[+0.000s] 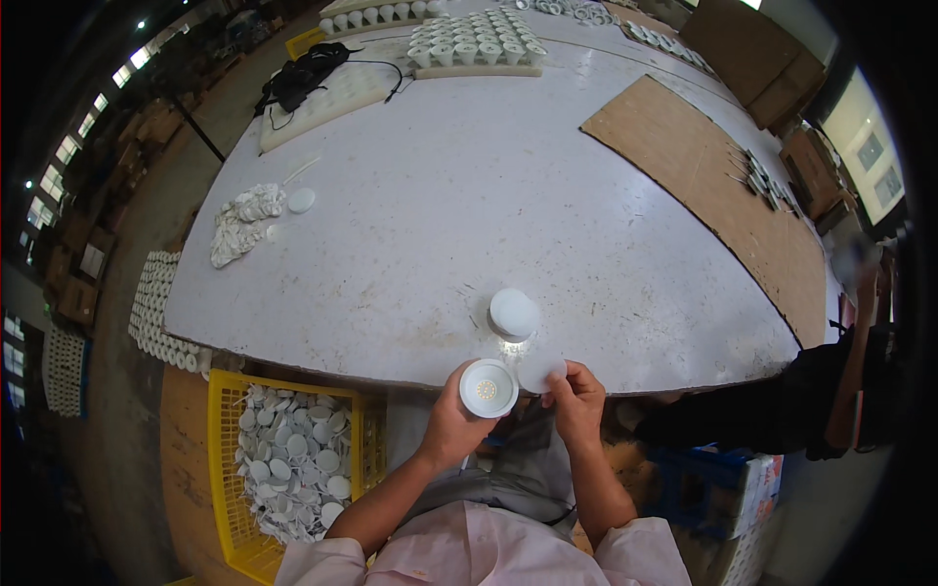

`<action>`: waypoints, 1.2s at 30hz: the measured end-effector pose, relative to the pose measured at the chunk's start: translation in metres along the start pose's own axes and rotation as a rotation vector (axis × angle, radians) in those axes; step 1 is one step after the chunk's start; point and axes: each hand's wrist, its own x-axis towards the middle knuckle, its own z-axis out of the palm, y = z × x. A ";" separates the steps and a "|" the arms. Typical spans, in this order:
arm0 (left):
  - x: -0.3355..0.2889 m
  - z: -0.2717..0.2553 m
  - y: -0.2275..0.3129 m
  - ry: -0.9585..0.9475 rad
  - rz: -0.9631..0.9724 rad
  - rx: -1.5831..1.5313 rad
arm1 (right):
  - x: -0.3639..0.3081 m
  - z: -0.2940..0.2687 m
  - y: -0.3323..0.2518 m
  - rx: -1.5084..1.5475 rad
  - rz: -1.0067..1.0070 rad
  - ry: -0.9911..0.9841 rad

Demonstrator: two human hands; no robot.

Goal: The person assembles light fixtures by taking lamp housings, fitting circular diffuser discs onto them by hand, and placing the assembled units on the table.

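My left hand [452,427] is closed around a white round LED lamp housing [489,389], its open face turned up with a round board of small yellowish LEDs inside. Between thumb and fingers of my right hand [578,402] is a thin, translucent white disc cover [537,371]. The disc is close to the housing's right rim; whether they touch I cannot tell. Just beyond both hands, a white round-topped piece [514,313] stands on the table, its underside hidden.
The pale table [410,225] carries a crumpled white cloth [244,223], a small white disc [301,200], a rack of white lamp cups [477,44], a black cloth-like bundle [305,76] and a brown board [718,186]. A yellow crate [223,469] of white discs stands lower left.
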 end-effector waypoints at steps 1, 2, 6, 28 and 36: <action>0.002 0.001 -0.002 0.001 -0.004 0.000 | 0.001 -0.001 0.003 0.000 0.004 0.000; 0.003 0.002 -0.003 -0.009 0.002 -0.035 | 0.005 -0.003 0.007 0.051 0.091 -0.046; 0.003 0.000 0.000 -0.028 0.002 0.048 | 0.006 0.003 0.012 0.031 0.251 -0.171; -0.007 -0.002 -0.008 0.040 -0.030 -0.003 | -0.007 0.035 0.012 -0.044 0.225 -0.211; -0.008 -0.006 -0.009 0.094 0.044 0.087 | -0.005 0.038 0.023 -0.028 0.222 -0.255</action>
